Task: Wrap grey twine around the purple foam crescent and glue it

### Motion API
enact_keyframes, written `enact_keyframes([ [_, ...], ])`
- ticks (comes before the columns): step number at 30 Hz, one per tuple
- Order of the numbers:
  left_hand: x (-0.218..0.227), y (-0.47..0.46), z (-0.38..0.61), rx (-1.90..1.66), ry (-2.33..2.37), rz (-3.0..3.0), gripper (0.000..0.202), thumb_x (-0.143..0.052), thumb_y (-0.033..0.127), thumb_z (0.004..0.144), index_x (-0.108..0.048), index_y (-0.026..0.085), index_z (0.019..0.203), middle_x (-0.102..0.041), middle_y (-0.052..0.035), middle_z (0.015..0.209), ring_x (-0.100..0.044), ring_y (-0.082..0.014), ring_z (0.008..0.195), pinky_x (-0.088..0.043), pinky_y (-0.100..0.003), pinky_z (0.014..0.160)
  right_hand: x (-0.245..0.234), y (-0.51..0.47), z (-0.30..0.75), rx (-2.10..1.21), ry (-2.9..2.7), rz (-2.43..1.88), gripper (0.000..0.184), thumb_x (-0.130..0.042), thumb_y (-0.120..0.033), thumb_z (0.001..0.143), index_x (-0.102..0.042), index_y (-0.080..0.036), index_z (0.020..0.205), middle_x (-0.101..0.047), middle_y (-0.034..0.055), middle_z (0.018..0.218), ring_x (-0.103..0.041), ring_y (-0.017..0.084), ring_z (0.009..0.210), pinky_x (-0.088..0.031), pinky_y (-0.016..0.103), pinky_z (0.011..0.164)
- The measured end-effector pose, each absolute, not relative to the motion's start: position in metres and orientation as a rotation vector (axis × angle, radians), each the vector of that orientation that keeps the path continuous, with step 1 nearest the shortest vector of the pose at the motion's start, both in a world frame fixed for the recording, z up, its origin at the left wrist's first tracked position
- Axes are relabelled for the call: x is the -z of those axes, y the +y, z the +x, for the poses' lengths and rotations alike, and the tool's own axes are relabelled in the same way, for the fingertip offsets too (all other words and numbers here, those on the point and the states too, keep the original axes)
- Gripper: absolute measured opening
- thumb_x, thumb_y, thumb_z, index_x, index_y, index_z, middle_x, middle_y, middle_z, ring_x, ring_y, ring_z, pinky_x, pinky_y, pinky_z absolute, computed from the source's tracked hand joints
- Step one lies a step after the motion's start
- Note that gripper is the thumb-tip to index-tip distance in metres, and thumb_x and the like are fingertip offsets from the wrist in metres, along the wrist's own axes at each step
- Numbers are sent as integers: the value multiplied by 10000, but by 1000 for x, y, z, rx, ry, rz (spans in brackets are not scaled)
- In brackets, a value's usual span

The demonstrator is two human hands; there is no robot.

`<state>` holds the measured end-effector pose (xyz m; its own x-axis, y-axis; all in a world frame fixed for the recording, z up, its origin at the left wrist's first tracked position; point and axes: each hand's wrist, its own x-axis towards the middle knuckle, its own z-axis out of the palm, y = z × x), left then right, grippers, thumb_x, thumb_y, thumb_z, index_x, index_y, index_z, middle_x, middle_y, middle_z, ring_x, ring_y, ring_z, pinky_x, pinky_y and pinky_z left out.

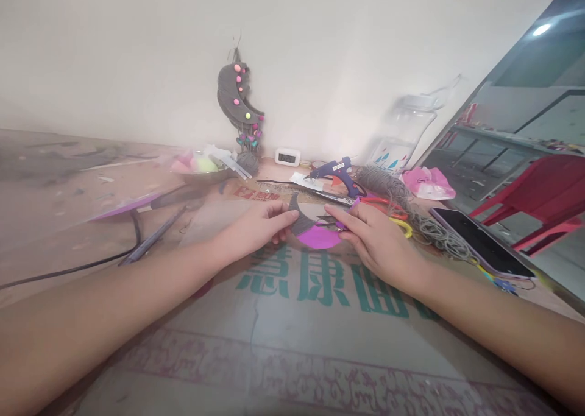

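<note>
My left hand (260, 224) pinches a dark grey crescent-shaped piece (299, 221) that lies against a round purple-pink paper piece (319, 237) on a cardboard sheet (292, 318). My right hand (372, 239) is closed around a small pair of scissors (331, 223) whose blades meet the grey piece at the purple paper's upper edge. Both hands rest low over the cardboard, a few centimetres apart.
Behind the hands lie a blue glue gun (336, 171), red-handled scissors (381, 204), grey yarn (406, 206), a small white clock (287, 156) and a grey moon ornament (237, 99) on the wall. A phone (482, 242) lies at the right, a black cable (91, 260) at the left.
</note>
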<state>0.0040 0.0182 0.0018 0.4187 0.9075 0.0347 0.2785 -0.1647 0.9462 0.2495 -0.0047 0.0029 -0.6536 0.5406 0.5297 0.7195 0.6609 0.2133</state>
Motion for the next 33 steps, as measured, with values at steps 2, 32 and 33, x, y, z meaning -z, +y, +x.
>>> enact_keyframes([
  [2,-2,18,4,-776,1021,1672,329,-510,495,834,-530,181,736,-546,19,645,-496,-102,554,-391,-225,534,-2,-2,252,607,-2463,-956,396,-376,-252,964,-506,-125,1316,-525,77,808,-481,210,753,-411,329,653],
  [32,-1,17,1,-752,915,1689,330,-516,497,824,-522,184,721,-504,16,631,-469,-106,563,-351,-218,502,1,-4,253,634,-2599,-859,391,-398,-224,960,-492,-179,1337,-571,58,832,-483,193,753,-363,315,637],
  [33,-1,17,1,-760,910,1685,325,-524,492,820,-526,184,717,-505,15,628,-469,-106,561,-350,-218,500,1,-4,254,635,-2601,-858,392,-398,-222,960,-488,-179,1339,-570,57,833,-481,193,752,-362,315,637],
])
